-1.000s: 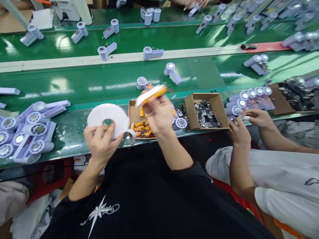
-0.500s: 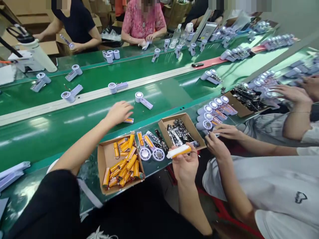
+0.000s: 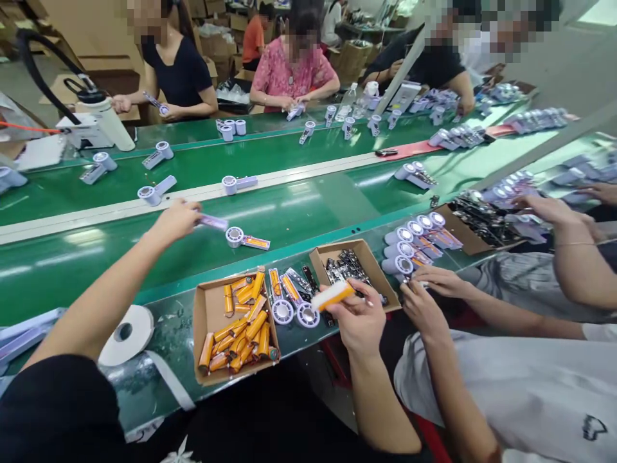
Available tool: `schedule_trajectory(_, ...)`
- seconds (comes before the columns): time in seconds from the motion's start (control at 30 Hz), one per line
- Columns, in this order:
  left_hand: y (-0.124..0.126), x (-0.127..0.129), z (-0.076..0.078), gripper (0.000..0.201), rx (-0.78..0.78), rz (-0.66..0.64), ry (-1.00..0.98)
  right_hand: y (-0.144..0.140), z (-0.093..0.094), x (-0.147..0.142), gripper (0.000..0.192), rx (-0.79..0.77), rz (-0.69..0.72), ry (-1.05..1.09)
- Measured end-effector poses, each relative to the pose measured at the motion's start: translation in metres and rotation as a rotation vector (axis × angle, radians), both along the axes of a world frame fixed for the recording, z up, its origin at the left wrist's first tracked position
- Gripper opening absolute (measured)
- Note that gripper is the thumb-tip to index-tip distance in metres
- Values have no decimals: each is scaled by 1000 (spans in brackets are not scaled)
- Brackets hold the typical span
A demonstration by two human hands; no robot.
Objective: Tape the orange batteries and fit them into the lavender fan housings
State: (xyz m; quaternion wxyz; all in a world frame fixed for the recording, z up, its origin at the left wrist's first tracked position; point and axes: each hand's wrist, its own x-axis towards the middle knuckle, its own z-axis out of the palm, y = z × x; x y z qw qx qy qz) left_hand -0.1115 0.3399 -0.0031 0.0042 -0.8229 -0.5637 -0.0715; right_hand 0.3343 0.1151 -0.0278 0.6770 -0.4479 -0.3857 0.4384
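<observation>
Out over the green belt, my left hand (image 3: 178,218) is closed on a handheld fan casing. Its pale purple handle (image 3: 213,222) sticks out to the right, and my fingers hide the rest. Just right of it lies another fan casing (image 3: 234,237) with an orange battery in its handle. My right hand (image 3: 360,315) pinches an orange cylindrical battery (image 3: 340,294) with a white strip along it, above the table's front edge. Below and left stands a cardboard box of orange batteries (image 3: 196,321). Two fan casings with batteries (image 3: 282,312) lie between this box and my right hand.
A box of dark circuit boards (image 3: 393,297) stands behind my right hand. At left lies a roll of white tape (image 3: 144,321), its end hanging forward. A co-worker's hands (image 3: 424,296) work close on my right. More fan casings (image 3: 150,195) sit along the belt.
My left hand has moved left and down from above the battery-fitted casing and now grips a fan casing. My right hand still holds the battery, slightly lower. The view has shifted.
</observation>
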Motion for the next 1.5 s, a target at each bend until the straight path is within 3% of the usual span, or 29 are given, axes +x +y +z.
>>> schedule_trajectory(0.07, -41, -47, -3, 16, -92, 95, 33, 31, 12, -34, 59, 59, 110, -67)
schedule_trajectory(0.17, -70, -75, -14, 19, -221, 172, 34, 94, 25, -105, 53, 112, 388, -255)
schedule_trajectory(0.27, -67, -78, -23, 23, -324, 203, -28, 151, 24, -186, 50, 119, 621, -628)
schedule_trajectory(0.37, -55, -84, -31, 26, -363, 248, -106, 182, 11, -252, 48, 127, 724, -989)
schedule_trajectory(0.5, -48, -88, -45, 26, -340, 309, -173, 196, -6, -288, 46, 156, 787, -1188)
schedule_trajectory(0.8, -39, -68, -62, 27, -307, 307, -251, 200, -13, -296, 45, 132, 819, -1525)
schedule_trajectory(1.07, -35, -45, -69, 24, -280, 386, -321, 199, -19, -306, 39, 95, 956, -1690)
schedule_trajectory(1.17, -33, -37, -65, 24, -275, 400, -323, 209, -9, -313, 31, 67, 1031, -1669)
schedule_trajectory(1.27, -38, -28, -49, 32, -251, 380, -317, 219, 13, -305, 28, 39, 1073, -1607)
schedule_trajectory(1.37, -82, -26, -29, 54, -184, 324, -312, 202, 38, -262, 39, 85, 985, -1395)
schedule_trajectory(1.43, -143, -38, -23, 62, -150, 283, -304, 168, 51, -213, 38, 141, 910, -1193)
schedule_trajectory(1.5, -223, -60, -28, 57, -170, 252, -292, 121, 59, -157, 34, 165, 895, -1101)
